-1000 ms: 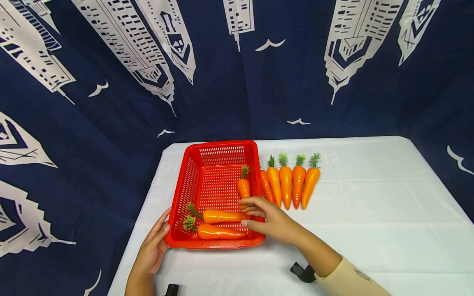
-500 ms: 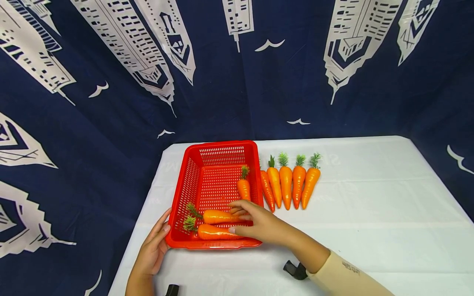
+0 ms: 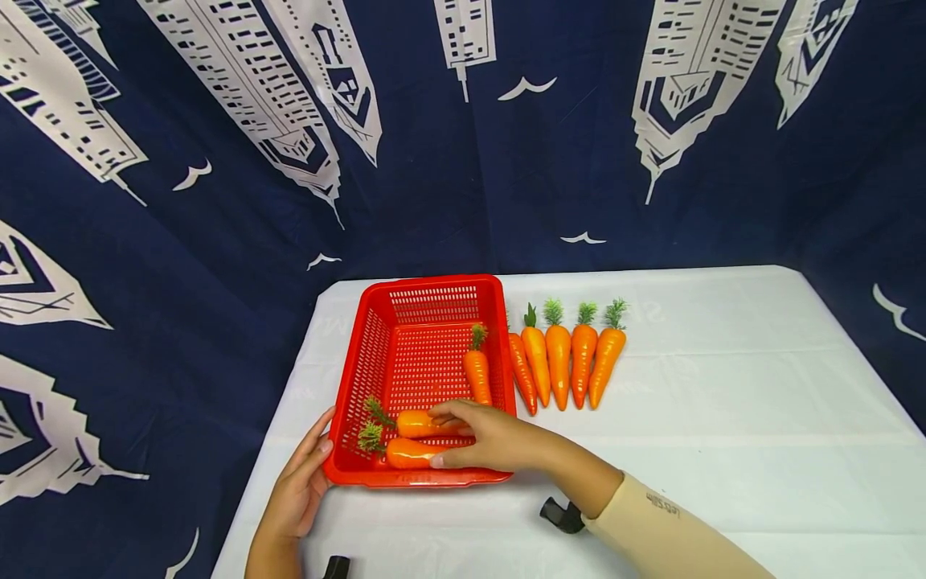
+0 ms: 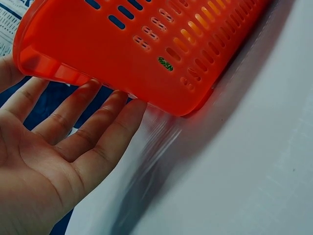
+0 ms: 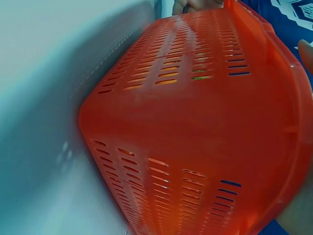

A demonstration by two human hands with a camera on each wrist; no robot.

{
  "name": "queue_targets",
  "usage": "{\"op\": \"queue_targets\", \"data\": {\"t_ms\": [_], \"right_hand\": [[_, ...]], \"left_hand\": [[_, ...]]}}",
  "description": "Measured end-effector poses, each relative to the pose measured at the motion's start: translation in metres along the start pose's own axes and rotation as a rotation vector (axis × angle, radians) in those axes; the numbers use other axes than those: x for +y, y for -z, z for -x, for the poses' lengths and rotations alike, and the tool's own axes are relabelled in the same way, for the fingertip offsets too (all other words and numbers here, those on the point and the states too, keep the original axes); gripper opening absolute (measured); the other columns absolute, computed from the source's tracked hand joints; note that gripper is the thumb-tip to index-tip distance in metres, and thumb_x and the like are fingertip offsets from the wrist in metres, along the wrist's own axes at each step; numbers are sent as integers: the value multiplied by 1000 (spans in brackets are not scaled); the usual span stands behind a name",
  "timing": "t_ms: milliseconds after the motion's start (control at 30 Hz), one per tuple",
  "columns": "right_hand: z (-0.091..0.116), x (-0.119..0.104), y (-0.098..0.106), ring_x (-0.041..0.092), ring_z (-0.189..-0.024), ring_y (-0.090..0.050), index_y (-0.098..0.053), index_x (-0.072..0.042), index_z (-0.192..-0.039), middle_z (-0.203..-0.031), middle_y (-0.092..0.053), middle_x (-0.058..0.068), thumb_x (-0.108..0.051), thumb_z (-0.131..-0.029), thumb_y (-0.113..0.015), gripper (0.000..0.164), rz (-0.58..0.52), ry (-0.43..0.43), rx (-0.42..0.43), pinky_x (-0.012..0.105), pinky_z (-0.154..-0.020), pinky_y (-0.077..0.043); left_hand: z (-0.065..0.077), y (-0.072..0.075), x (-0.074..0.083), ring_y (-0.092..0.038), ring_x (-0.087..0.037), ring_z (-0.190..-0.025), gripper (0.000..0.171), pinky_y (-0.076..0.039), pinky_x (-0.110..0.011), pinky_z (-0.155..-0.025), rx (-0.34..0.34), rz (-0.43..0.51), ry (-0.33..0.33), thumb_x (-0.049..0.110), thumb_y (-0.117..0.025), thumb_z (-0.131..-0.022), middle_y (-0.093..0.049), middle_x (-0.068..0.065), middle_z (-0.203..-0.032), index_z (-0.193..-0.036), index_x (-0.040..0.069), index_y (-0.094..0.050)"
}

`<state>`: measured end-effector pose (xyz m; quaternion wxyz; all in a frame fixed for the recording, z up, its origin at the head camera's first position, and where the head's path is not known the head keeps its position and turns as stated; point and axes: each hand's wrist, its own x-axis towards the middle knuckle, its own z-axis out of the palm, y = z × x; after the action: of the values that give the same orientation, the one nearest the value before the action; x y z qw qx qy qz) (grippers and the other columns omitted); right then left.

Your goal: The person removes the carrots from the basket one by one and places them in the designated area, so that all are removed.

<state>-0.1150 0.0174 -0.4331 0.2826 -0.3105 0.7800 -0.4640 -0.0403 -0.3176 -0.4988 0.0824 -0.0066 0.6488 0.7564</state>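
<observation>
A red perforated plastic basket [image 3: 423,479] stands on the white-covered table. My left hand [image 3: 292,486] holds its near left corner, thumb at the rim; in the left wrist view that hand's fingertips [image 4: 134,110] press up under the rim along the outer wall. Inside the basket, two carrots [image 3: 408,453] lie crosswise near the front, leafy tops to the left. A third carrot [image 3: 477,371] lies lengthwise along the right wall. Over the right ends of the front pair reaches my right hand [image 3: 499,438], fingers loosely bent and thumb apart, covering the tips. The basket wall [image 5: 190,112] fills the right wrist view.
Several orange carrots [image 3: 559,362] lie in a row just right of the basket, green tops toward the back. A dark blue curtain [image 3: 448,193] with white building prints hangs behind the table [image 3: 723,386]. Black wrist gear [image 3: 562,515] shows below the right forearm.
My right hand has moved left and slightly down, from the basket's right side to over the front carrots, exposing more of the lengthwise carrot. Left hand and basket look nearly unchanged.
</observation>
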Motion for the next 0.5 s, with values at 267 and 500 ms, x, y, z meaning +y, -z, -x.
{"op": "queue_targets", "data": {"t_ms": [267,500], "right_hand": [[-11,2,-4,17,-136,-54,-47,-17,-149,-147,-56,0,-51,-87,-76,76,32,-15,-68,40,-112,-45],[-20,1,-9,14,-132,-55,-49,-15,-147,-142,-58,0,-53,-85,-77,78,89,-23,-119,35,-112,-45]], "left_hand": [[0,0,1,-59,-5,-125,53,-55,-28,-96,1,-5,-3,20,-34,-111,-48,6,-146,-163,19,-21],[0,0,0,-60,-6,-125,53,-55,-29,-95,-5,-9,-6,19,-33,-111,-48,5,-145,-163,19,-20]]}}
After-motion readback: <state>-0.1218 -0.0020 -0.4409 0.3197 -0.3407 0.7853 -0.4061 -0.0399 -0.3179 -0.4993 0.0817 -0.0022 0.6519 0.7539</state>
